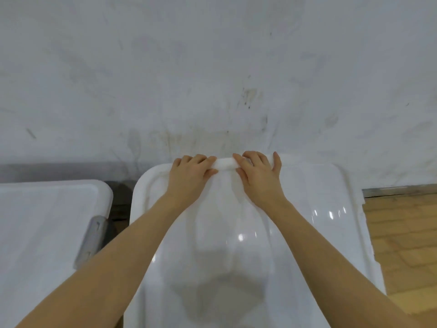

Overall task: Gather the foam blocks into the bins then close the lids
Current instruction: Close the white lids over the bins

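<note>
Left hand [191,174] and right hand [259,172] gripping lid [307,233] clasp [225,163]

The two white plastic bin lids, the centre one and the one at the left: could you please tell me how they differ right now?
The centre white plastic bin lid has the left hand and right hand gripping the white latch at its far edge; the left white plastic bin lid is untouched. The left lid shows a grey side clip; the centre lid shows none. Both are glossy white with rounded corners.
</note>
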### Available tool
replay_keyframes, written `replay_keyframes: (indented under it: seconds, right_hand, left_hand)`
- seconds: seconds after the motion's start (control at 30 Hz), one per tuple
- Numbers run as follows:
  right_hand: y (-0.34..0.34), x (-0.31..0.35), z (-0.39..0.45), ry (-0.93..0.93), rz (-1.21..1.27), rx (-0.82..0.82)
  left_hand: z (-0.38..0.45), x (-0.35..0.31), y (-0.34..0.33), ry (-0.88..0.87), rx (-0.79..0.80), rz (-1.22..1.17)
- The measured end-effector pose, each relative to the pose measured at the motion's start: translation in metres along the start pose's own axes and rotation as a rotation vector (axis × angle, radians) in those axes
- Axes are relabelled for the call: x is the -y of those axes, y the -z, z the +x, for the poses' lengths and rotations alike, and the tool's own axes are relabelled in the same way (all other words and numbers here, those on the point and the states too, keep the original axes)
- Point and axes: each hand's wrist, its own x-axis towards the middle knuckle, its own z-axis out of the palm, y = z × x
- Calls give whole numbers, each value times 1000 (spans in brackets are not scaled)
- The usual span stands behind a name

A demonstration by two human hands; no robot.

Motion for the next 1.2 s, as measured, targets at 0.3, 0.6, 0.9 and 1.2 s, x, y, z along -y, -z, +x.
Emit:
replay_keyframes:
  seconds: [0.3, 0.6, 0.9, 1.2]
  right_hand:
    - [-55, -15, -49, -198, 37, 277]
    - [-94, -26, -54, -243, 23, 597]
    - [-105, -30, -34, -283, 8, 604]
    - [-86, 12, -52, -209, 72, 563]
  left_hand:
    - [-17, 4, -76, 200, 177, 29]
    - [-31, -3, -92, 348, 425, 115]
    - [-63, 2, -89, 491, 621, 95]
    - [-82, 18, -54, 547, 480, 32]
